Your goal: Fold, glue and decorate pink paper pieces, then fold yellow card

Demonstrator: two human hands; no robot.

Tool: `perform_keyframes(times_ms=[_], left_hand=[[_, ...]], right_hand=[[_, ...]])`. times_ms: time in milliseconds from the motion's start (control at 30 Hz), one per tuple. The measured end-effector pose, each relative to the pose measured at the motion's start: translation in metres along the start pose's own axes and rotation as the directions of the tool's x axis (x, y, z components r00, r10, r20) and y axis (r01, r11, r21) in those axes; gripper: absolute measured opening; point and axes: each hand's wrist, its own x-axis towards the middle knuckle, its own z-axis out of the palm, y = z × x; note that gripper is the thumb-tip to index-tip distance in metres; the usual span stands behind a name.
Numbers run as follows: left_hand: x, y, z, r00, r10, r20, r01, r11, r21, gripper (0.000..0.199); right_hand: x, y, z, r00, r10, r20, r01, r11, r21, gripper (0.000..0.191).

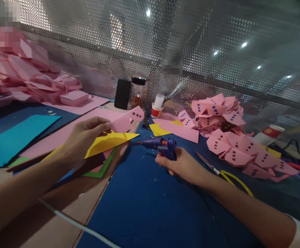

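Observation:
My right hand (177,163) is wrapped round the grip of a blue glue gun (155,144), its nozzle pointing left over the blue board. In my left hand (88,134), thumb and fingers pinch a pink paper piece (125,121) with small dark squares along its far end. A yellow paper sheet (108,143) lies just below these fingers, close to the glue gun's nozzle. Whether my left hand touches the yellow sheet is hard to make out. Green paper (102,168) and other coloured sheets show beneath.
Pink cut pieces with dark squares (232,148) are heaped at the right, near yellow-handled scissors (225,175). A larger pink paper pile (31,72) stands far left, above a turquoise sheet (18,137). A jar (138,93), a black phone-like slab (122,93) and a red-white cup (156,110) stand by the perforated metal screen.

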Motion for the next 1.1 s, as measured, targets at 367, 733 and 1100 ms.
perform_keyframes(times_ms=[367,733,1100], left_hand=[[-0.024,0.011,0.018,0.985,-0.053,0.165,0.04,0.996,0.085,0.023],[-0.029,0.013,0.022,0.975,-0.073,0.211,0.051,0.993,0.108,0.021],[-0.033,0.019,0.025,0.97,-0.078,0.231,0.053,0.992,0.114,0.022]], right_hand=[[-0.027,-0.015,0.013,0.987,-0.072,-0.144,0.086,0.992,0.093,0.035],[-0.026,-0.009,0.021,0.971,-0.178,-0.162,0.191,0.979,0.067,0.03],[-0.022,-0.001,0.022,0.926,-0.312,-0.21,0.309,0.95,-0.049,0.026]])
